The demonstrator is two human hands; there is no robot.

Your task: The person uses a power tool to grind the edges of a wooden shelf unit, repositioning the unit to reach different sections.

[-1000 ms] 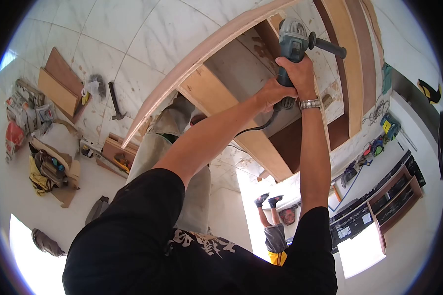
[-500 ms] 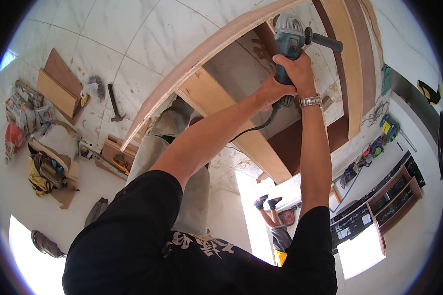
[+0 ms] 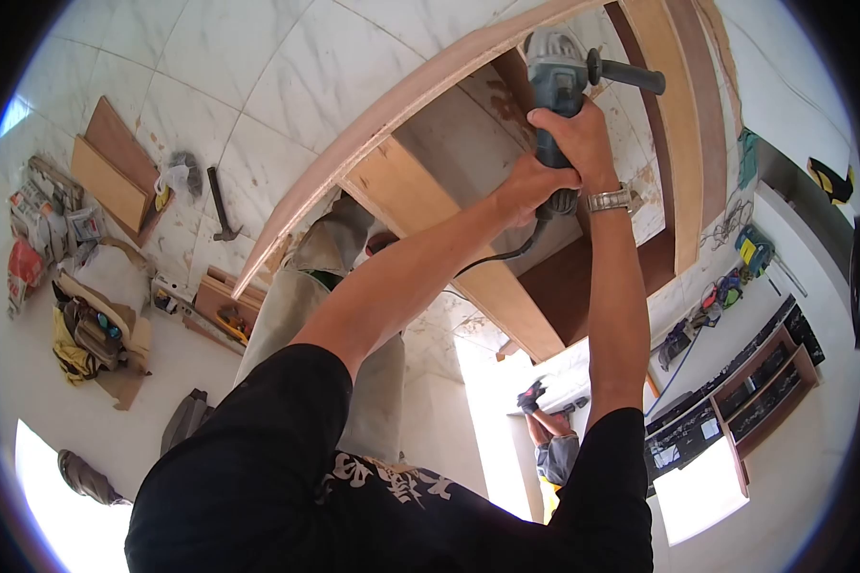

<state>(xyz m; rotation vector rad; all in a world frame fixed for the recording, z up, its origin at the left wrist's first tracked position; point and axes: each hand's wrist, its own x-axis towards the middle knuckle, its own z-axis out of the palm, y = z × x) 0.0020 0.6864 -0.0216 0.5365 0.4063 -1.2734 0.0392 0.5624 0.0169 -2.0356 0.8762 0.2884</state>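
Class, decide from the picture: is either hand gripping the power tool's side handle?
No, the left hand and right hand both hold the power tool by its body, and its side handle juts out untouched.

From my remote post I see white characters (image 3: 403,482) on the shirt (image 3: 430,530) toward six o'clock; none readable.

We observe a hammer (image 3: 218,196) lying on the marble-patterned tile floor (image 3: 287,86), near two overlapping wooden panels (image 3: 110,181). Just beside the panels we record a whitish plastic bag (image 3: 174,179); at far left, a red bag (image 3: 23,260). At right we note a teal tool (image 3: 753,250) with a yellow label, a brown shelf unit (image 3: 772,432) and, lower centre, another person (image 3: 561,456), partly hidden.
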